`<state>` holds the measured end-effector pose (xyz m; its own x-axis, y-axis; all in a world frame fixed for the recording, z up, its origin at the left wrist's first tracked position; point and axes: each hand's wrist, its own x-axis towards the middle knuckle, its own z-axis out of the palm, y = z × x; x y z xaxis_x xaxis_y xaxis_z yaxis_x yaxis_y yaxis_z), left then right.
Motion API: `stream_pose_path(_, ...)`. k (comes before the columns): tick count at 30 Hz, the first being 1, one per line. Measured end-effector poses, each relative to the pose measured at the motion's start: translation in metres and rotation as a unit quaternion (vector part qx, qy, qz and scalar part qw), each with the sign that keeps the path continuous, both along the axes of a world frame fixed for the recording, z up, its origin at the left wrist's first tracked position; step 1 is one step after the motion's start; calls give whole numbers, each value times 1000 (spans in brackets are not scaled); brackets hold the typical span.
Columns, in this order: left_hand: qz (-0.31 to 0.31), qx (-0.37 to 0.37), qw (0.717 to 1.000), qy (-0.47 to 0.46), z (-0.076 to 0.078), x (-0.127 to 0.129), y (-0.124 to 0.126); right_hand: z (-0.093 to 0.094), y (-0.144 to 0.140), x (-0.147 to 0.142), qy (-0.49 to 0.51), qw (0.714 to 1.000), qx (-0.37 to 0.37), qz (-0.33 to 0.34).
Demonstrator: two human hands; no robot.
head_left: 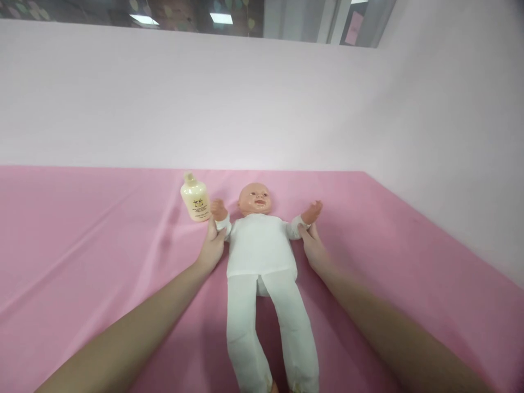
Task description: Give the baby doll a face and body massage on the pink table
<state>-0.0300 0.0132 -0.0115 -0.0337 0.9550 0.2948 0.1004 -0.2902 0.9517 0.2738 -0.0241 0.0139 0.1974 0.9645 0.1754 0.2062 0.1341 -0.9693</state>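
Observation:
A baby doll [261,245] with a white cloth body lies on its back, head toward the wall and legs toward me. Its plastic hands are raised on both sides of the head. My left hand [212,245] is closed around the doll's forearm on the left, just below its plastic hand. On the other side my right hand [314,246] grips the doll's other forearm near the wrist, thumb on top. Part of my fingers is hidden behind the doll's arms. Close by my left hand stands a pale yellow lotion bottle [195,201].
Pink cloth [102,234] with a few creases covers the surface under the doll. A white wall [204,103] rises behind it and along the right side. Above the wall is a window [295,22] with light reflections.

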Motion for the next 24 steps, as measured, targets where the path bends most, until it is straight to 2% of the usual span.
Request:
stream_pose_path(2, 35, -34, 997, -58, -4, -3, 4, 4, -1, 0, 3, 1000, -9, -14)
stream_pose_path(4, 40, -55, 994, -90, -5, -4, 8, 6, -2, -2, -10, 1000, -17, -5)
stream_pose_path(6, -12, -56, 995, -82, -3, -5, 9, 6, -4, -5, -51, 998, -16, 42)
stream_pose_path(8, -82, -34, 996, -19, 1, -3, 7, 4, -5, -8, -101, 991, 6, 91)
stream_pose_path(10, -113, 6, 991, 65, 5, -1, 4, 3, -6, -10, -129, 985, 33, 107)
stream_pose_path(13, -105, 45, 986, 122, 8, 2, 0, 3, -6, -9, -116, 986, 30, 112)
stream_pose_path(19, -75, -7, 992, 100, 6, 1, -2, 5, -7, -4, -95, 988, 8, 123)
stream_pose_path(24, -79, 4, 991, 109, 7, 2, -3, 2, -6, -4, -103, 987, 21, 123)
